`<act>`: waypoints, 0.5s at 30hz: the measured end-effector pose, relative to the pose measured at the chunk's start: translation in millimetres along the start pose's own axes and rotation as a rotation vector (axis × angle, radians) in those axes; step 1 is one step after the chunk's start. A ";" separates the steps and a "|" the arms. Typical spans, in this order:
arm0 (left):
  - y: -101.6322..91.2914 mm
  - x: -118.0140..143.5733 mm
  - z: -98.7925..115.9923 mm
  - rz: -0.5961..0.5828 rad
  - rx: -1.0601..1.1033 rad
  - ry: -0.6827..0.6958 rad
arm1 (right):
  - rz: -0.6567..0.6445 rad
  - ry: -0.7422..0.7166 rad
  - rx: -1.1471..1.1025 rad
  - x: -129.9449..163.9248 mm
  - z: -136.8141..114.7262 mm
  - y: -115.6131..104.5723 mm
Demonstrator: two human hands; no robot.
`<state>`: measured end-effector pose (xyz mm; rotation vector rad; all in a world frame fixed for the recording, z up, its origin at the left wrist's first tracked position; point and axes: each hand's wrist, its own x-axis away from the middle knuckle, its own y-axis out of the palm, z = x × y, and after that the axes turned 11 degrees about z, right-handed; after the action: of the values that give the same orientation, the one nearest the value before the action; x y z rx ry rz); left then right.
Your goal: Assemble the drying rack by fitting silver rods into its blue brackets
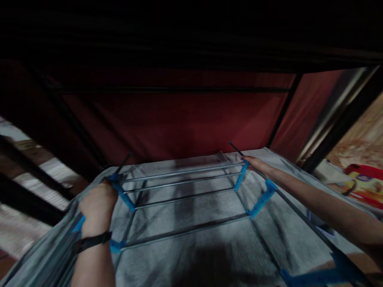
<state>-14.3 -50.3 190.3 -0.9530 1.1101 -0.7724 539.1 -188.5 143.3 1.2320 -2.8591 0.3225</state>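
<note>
A rack of thin grey metal tubes (191,233) joined by blue plastic connectors (262,198) lies on a grey sheet. My left hand (98,201), with a black band on its wrist, is closed around the left side of the rack beside a far blue connector (122,193). Across from it, my right hand (253,163) grips the right side tube at another blue connector (241,175). Bare tube ends (236,148) stick out beyond both hands. Several crossbars run between the two sides. Parts of the left side are hidden behind my left hand and forearm.
Dark bed-like posts (281,111) and a dark overhang (191,36) frame the space. Red cloth (185,119) hangs at the back. The grey sheet (209,255) is wrinkled. A red and yellow package (365,183) is at the right, near a wood-patterned surface (362,135).
</note>
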 end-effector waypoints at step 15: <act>5.6 -42.2 -8.2 -0.046 0.129 0.120 | 0.068 -0.168 0.108 -24.6 -3.5 -3.2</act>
<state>-33.6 -12.6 199.8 -0.8347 1.1310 -0.9377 558.1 -172.3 145.0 1.2374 -3.0690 0.3977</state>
